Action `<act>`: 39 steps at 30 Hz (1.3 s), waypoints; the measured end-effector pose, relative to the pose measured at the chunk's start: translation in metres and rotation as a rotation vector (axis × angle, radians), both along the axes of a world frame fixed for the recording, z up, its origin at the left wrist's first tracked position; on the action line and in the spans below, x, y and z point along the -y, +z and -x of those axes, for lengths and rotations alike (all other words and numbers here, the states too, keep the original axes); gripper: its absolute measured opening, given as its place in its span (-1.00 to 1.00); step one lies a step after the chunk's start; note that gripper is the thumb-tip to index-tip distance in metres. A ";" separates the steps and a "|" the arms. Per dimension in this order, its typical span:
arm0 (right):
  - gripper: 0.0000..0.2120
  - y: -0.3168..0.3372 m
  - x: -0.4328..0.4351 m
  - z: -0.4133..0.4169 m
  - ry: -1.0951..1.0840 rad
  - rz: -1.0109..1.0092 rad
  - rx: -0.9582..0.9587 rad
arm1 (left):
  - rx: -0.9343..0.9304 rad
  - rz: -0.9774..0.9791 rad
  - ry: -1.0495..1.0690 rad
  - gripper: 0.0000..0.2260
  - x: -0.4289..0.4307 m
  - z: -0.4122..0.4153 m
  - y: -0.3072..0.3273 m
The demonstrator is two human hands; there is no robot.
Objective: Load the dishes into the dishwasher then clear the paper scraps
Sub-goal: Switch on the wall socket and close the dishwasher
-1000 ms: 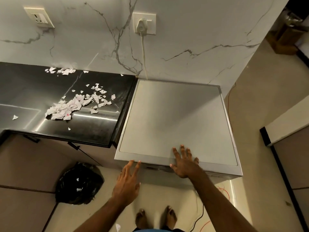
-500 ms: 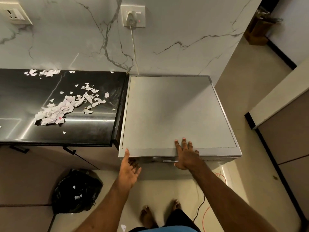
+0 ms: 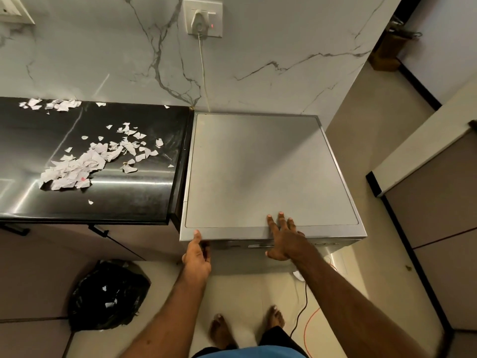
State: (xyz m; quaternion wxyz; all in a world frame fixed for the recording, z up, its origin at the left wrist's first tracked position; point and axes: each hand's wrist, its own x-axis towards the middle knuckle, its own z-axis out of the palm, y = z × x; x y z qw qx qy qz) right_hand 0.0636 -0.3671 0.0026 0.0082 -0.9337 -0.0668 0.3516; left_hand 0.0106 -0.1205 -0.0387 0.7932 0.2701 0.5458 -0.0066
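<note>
The silver dishwasher (image 3: 258, 171) stands against the marble wall, seen from above, with its door closed. My left hand (image 3: 197, 257) is at its front left corner, thumb on the top edge and fingers tucked under the front lip of the door. My right hand (image 3: 284, 239) lies over the top front edge with straight fingers flat on the lid. Torn white paper scraps (image 3: 85, 161) lie scattered on the black counter (image 3: 129, 202) to the left. No dishes are in view.
A black bin bag (image 3: 108, 295) holding a few scraps sits on the floor under the counter. A white cord runs from the wall socket (image 3: 202, 18) down behind the dishwasher. Black and orange cables (image 3: 307, 324) trail on the floor by my bare feet.
My left hand moved up to the front left corner and took hold of the front edge. My right hand stayed on the top front edge. The view shifted slightly.
</note>
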 end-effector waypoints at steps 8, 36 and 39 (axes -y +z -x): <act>0.19 -0.004 0.001 -0.001 0.012 0.008 0.001 | -0.001 0.020 -0.181 -0.31 -0.002 0.012 -0.005; 0.17 -0.010 0.008 -0.004 -0.023 -0.075 -0.009 | 0.026 0.035 -0.029 -0.46 0.006 0.003 -0.021; 0.16 -0.009 0.009 -0.003 -0.032 -0.084 -0.011 | 0.019 0.033 -0.022 -0.49 0.009 0.004 -0.021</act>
